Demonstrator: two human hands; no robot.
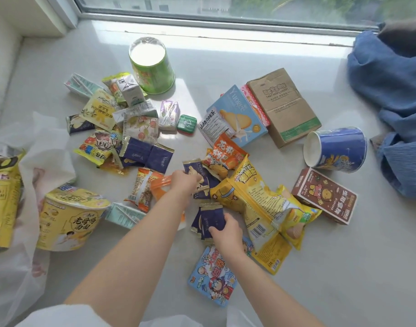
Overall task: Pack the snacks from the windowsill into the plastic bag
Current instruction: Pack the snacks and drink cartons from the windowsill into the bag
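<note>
Snacks lie scattered over the pale windowsill point(225, 55). My left hand point(183, 182) grips a dark blue biscuit packet point(192, 167) near the middle of the pile. My right hand point(223, 232) holds a small stack of the same dark blue packets point(210, 220) just in front of it. A white plastic bag point(48, 159) lies open at the left edge, with a yellow chip bag point(4, 197) inside it. A yellow noodle bowl point(70, 218) lies on its side at the bag's mouth. A big yellow chip bag point(251, 197) lies right of my hands.
A green cup point(152, 67) stands at the back and a blue cup point(336, 149) lies on its side at right. A brown paper box point(284, 105), a light blue biscuit box point(235, 114) and a brown carton point(325, 197) lie nearby. Blue denim cloth point(391, 90) fills the right edge.
</note>
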